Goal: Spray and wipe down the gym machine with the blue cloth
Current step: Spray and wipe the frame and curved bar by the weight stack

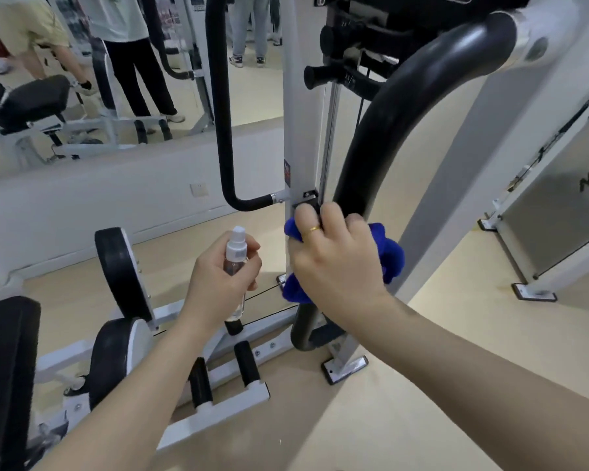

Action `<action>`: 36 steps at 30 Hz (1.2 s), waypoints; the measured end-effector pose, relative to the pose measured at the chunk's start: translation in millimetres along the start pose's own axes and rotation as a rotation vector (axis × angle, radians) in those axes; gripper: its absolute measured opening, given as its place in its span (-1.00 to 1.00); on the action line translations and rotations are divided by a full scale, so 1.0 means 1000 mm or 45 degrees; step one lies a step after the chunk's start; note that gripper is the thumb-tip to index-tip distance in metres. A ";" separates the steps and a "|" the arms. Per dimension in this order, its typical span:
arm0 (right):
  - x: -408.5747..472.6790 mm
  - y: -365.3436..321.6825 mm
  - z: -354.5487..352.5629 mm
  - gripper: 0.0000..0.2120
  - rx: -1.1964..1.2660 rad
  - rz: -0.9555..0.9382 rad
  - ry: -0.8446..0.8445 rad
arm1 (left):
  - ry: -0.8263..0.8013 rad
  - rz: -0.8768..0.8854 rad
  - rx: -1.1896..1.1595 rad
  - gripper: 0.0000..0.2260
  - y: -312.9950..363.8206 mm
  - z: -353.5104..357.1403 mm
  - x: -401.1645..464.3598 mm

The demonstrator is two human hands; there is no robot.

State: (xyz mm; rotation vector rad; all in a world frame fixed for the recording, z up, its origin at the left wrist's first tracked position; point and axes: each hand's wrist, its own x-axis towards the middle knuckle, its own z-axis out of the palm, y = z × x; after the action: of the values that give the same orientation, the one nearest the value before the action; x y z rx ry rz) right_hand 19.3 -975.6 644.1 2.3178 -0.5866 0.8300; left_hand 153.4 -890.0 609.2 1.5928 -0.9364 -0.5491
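Blue cloth (393, 256), black padded bar (388, 130), white frame (300, 130).

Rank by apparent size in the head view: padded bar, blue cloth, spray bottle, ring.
1. padded bar
2. blue cloth, partly hidden by the right hand
3. spray bottle, partly hidden by the left hand
4. ring

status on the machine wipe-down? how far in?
Done: not provable, no wet marks or streaks visible. In hand: right hand presses the blue cloth around the black padded bar, low on its curve; left hand holds the spray bottle upright, beside the bar. Left, likely: upper bar, white frame, seat pads.
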 end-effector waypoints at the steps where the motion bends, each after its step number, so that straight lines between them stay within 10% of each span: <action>1: -0.012 -0.009 0.009 -0.62 -0.052 -0.064 -0.070 | -0.011 -0.019 -0.005 -0.83 -0.003 -0.005 0.001; 6: -0.054 -0.030 0.021 -0.92 -0.043 -0.294 -0.426 | -0.098 -0.058 0.042 -0.84 -0.016 -0.020 0.001; 12: 0.002 0.003 -0.009 -0.73 -0.210 0.270 0.086 | -0.209 -0.091 0.051 -0.83 -0.031 -0.015 -0.001; 19: -0.067 -0.044 0.020 -0.75 0.038 0.218 -0.439 | -0.294 -0.110 0.091 -0.84 -0.041 -0.012 -0.007; 26: -0.031 -0.021 0.002 -0.52 0.259 0.739 0.090 | -0.290 -0.156 0.067 -0.68 -0.046 -0.006 -0.016; 33: -0.110 -0.064 0.036 -0.56 0.177 0.316 -0.717 | -0.224 -0.163 0.036 -0.73 -0.048 -0.009 -0.021; 36: -0.082 -0.056 0.024 -0.47 0.178 0.438 -0.541 | -0.200 -0.189 0.033 -0.76 -0.051 -0.009 -0.021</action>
State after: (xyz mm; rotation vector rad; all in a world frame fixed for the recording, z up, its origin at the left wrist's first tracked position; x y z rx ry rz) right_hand 3.2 -934.8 551.9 2.5802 -1.1692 0.5336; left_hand 162.3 -866.2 559.1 1.6700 -0.9490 -0.7773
